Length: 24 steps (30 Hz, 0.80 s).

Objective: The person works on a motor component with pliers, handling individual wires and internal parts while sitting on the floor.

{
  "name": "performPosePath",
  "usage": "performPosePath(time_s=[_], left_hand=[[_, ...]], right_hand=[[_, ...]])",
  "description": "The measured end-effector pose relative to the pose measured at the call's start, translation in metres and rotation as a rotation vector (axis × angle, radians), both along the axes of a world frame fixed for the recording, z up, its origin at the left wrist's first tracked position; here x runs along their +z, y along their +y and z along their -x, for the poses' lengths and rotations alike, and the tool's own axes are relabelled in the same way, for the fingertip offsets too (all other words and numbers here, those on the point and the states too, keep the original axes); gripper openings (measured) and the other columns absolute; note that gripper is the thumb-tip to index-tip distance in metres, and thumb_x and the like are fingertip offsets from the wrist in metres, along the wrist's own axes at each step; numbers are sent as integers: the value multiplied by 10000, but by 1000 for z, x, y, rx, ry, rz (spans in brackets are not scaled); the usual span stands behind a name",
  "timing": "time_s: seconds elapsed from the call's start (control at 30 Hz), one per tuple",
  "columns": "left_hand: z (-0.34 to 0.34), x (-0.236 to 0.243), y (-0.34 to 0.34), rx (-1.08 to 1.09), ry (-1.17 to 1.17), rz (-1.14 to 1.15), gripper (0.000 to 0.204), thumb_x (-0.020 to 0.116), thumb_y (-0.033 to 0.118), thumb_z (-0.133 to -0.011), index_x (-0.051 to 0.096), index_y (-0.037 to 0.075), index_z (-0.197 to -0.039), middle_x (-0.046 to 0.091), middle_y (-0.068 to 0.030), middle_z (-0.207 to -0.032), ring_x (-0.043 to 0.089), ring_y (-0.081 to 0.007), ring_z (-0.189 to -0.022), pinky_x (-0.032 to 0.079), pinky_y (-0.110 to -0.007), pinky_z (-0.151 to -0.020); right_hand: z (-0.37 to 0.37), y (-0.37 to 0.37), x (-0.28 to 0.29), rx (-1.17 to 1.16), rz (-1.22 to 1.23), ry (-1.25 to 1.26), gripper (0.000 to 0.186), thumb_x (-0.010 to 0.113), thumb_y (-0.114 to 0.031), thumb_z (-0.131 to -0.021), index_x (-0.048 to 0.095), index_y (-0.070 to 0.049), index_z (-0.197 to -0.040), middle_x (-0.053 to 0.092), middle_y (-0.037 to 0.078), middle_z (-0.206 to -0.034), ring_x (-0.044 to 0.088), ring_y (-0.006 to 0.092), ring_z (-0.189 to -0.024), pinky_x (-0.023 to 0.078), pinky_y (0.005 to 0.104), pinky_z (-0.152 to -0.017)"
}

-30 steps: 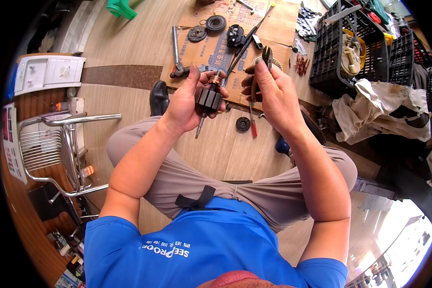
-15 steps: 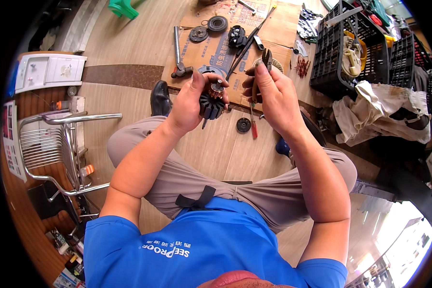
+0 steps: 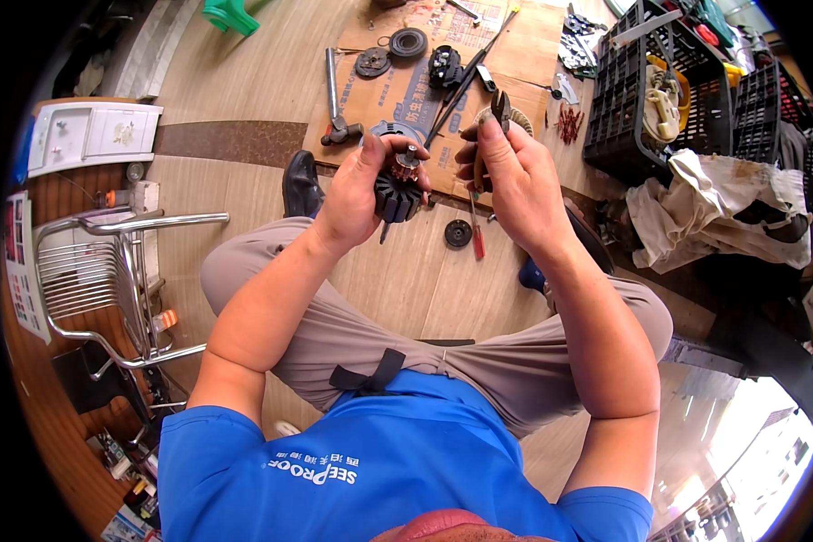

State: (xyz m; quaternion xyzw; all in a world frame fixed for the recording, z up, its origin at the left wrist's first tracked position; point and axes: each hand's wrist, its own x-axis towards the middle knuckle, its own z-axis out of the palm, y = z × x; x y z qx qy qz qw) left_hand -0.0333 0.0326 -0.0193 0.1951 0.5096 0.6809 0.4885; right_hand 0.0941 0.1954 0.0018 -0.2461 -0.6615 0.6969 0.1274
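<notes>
My left hand (image 3: 357,194) is closed round a motor armature (image 3: 397,197), a dark slotted core with a copper-coloured end and a steel shaft pointing up and away from me. My right hand (image 3: 515,176) grips a pair of pliers (image 3: 500,110); the jaws stick out past my thumb, and the handles are mostly hidden in my palm. A gap separates the pliers from the armature. Below and between my hands, a round black disc (image 3: 458,234) and a screwdriver with a red handle (image 3: 479,246) lie on the floor.
Beyond my hands, a cardboard sheet (image 3: 537,54) carries a hammer (image 3: 332,90), a black ring (image 3: 408,43), a round metal part (image 3: 373,62) and a black motor piece (image 3: 444,68). Black crates (image 3: 619,108) stand at right beside a soiled cloth (image 3: 696,217). A metal chair (image 3: 131,289) stands left.
The armature has turned or tipped very slightly in my left hand. My right hand and the pliers have hardly moved.
</notes>
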Motion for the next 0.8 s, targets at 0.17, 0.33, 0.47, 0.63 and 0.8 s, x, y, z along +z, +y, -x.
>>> performPosePath(time_s=[0.17,0.33,0.47,0.63,0.8], left_hand=[[6,1,1,62,-116,-9,685,286,608,-995,528,-16,-1139,630,-142,-873,635,-250,-794,526,-354,-762],[13,19,0,145,-165,-37,668,288,614,-997,528,13,-1163,640,-111,-890,647,-243,-802,509,-317,-656],[18,27,-1,155,-106,-64,649,286,612,-1000,531,43,-1192,644,-87,-912,652,-226,-820,472,-289,-569],[29,37,-9,161,-94,-154,570,365,542,-1011,544,31,-1190,654,-104,-946,660,-243,-825,505,-303,-604],[32,51,-5,244,-211,-347,337,465,308,-1009,599,5,-1070,680,-141,-866,679,-271,-768,565,-355,-701]], right_hand=[[1,12,-6,-9,-16,-27,448,451,-409,-1035,606,3,-956,649,58,-811,604,112,-701,481,250,-620],[-1,23,-13,-69,22,-63,485,430,-450,-1033,621,-8,-982,661,52,-835,613,103,-715,489,252,-635],[-4,23,-18,-88,36,-74,507,436,-478,-1023,610,-1,-1034,668,71,-873,643,125,-754,504,259,-665],[-2,25,-44,-43,-42,-182,514,442,-485,-1020,623,-6,-980,664,61,-840,623,117,-709,487,260,-635],[-9,38,-101,-11,-369,-340,546,463,-491,-1012,642,11,-895,623,58,-739,573,100,-637,438,253,-552]])
